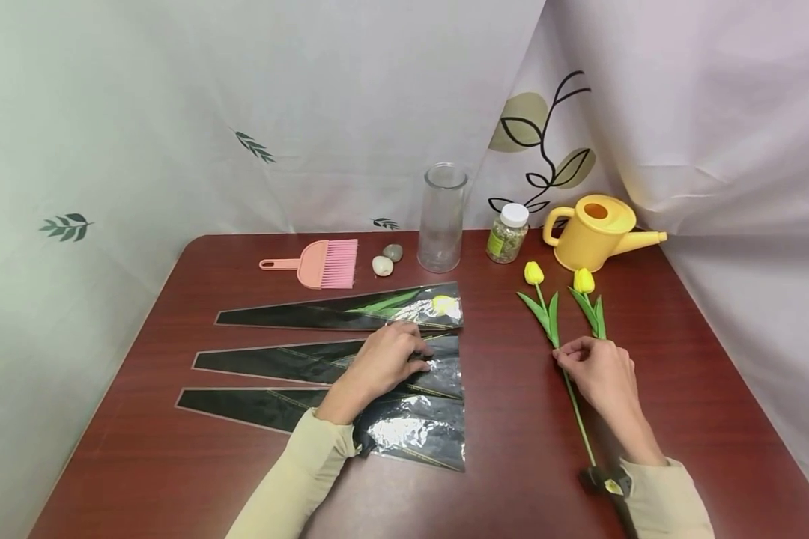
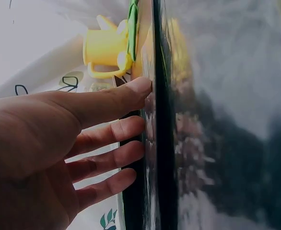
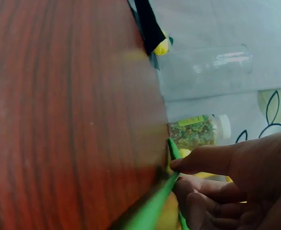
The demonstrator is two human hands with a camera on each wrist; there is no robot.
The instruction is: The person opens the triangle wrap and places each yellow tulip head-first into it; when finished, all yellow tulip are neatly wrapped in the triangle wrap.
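My right hand (image 1: 600,374) pinches the green stem of a yellow artificial tulip (image 1: 534,272) between thumb and forefinger, just below its leaves. A second yellow tulip (image 1: 583,281) lies to its right, its lower stem hidden behind that hand. On the left, my left hand (image 1: 387,359) rests on the middle of three tapered flower sleeves (image 1: 263,361), dark with clear film. Its fingers (image 2: 109,187) are relaxed, and the thumb touches the film in the left wrist view. The back sleeve (image 1: 283,314) has a yellow tulip inside. The front sleeve (image 1: 243,402) lies partly under the left forearm.
Along the back stand a clear glass vase (image 1: 441,217), a white-capped jar (image 1: 508,233) of small green bits and a yellow watering can (image 1: 593,232). A pink brush with dustpan (image 1: 315,264) and two pebbles (image 1: 382,265) lie left of the vase.
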